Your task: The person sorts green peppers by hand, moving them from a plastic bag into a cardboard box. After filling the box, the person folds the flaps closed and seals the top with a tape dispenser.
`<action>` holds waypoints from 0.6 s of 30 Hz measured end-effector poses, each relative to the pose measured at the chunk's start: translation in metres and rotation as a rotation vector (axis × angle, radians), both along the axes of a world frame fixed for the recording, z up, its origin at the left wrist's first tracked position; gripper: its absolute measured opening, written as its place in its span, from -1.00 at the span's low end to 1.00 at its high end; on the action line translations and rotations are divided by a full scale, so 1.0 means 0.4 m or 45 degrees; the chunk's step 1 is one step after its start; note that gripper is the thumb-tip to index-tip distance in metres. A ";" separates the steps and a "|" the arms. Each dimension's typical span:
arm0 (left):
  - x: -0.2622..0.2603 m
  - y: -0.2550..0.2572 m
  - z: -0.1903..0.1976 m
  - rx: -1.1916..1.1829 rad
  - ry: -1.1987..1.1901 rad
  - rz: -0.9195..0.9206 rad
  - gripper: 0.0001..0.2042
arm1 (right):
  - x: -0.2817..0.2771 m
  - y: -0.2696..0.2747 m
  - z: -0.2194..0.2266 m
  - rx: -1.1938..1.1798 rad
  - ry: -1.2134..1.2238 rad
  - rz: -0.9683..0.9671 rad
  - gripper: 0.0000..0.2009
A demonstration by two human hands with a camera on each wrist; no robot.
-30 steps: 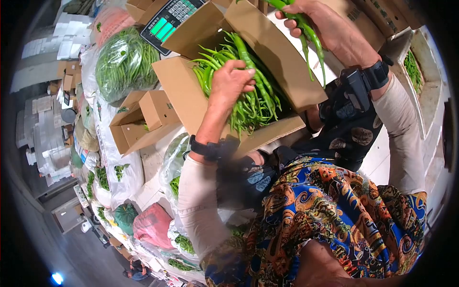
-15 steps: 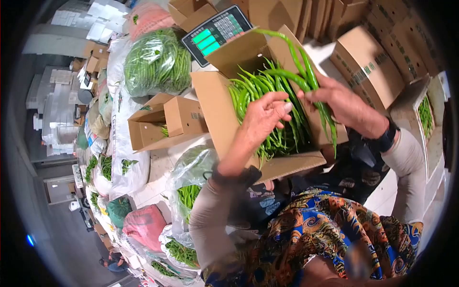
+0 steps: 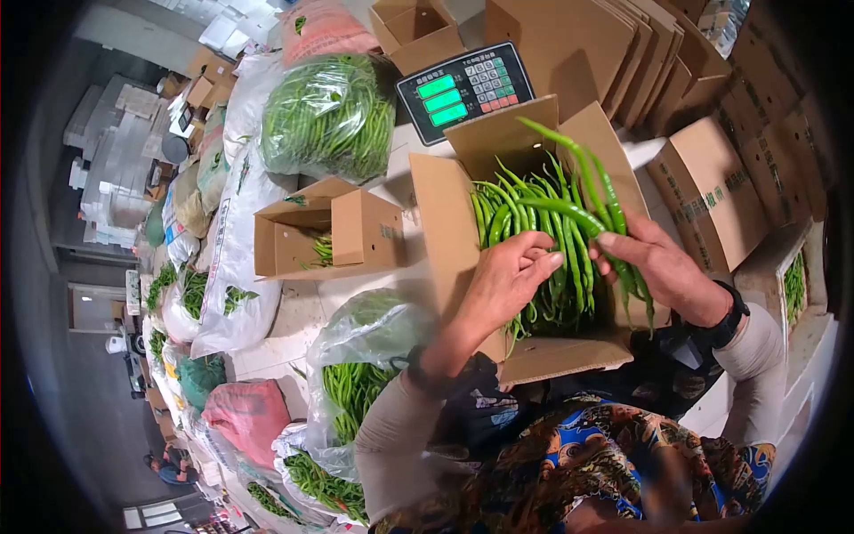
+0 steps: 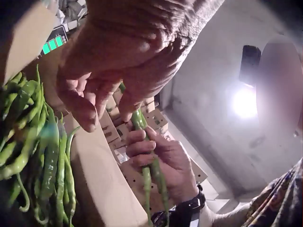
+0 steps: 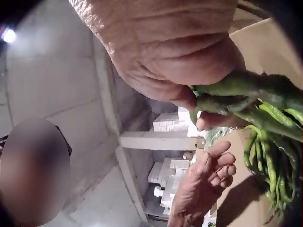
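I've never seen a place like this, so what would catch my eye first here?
The open box of long green peppers in the middle, with the right hand holding a bunch of them above it and the left hand over the pile. Behind the box sits a scale with lit green digits; at left, a bulging bag of more peppers.

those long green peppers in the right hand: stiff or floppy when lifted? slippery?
Probably semi-stiff: the green peppers held by the right hand arc over the cardboard box without drooping limp, though the thin ends sag. Their glossy skins look somewhat slippery. Likely light, since a few fingers hold several.
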State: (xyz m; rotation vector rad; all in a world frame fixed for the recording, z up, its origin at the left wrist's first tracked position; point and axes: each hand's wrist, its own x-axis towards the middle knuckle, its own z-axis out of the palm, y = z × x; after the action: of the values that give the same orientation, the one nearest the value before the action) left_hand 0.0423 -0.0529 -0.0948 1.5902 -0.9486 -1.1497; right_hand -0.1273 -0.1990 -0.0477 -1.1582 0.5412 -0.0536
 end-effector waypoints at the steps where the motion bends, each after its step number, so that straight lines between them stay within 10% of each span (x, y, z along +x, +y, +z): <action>1: 0.009 0.007 0.005 0.001 0.018 0.053 -0.69 | 0.002 -0.017 0.001 0.000 -0.006 -0.039 -0.73; 18: 0.006 0.017 -0.002 -0.114 0.640 0.190 -0.80 | 0.062 0.028 -0.091 0.121 0.068 0.137 -0.73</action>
State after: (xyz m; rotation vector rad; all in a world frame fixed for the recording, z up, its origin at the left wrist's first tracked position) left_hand 0.0448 -0.0461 -0.0956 1.1935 -0.5324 -1.2969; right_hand -0.1026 -0.1876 -0.0841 -1.0967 0.5220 0.0947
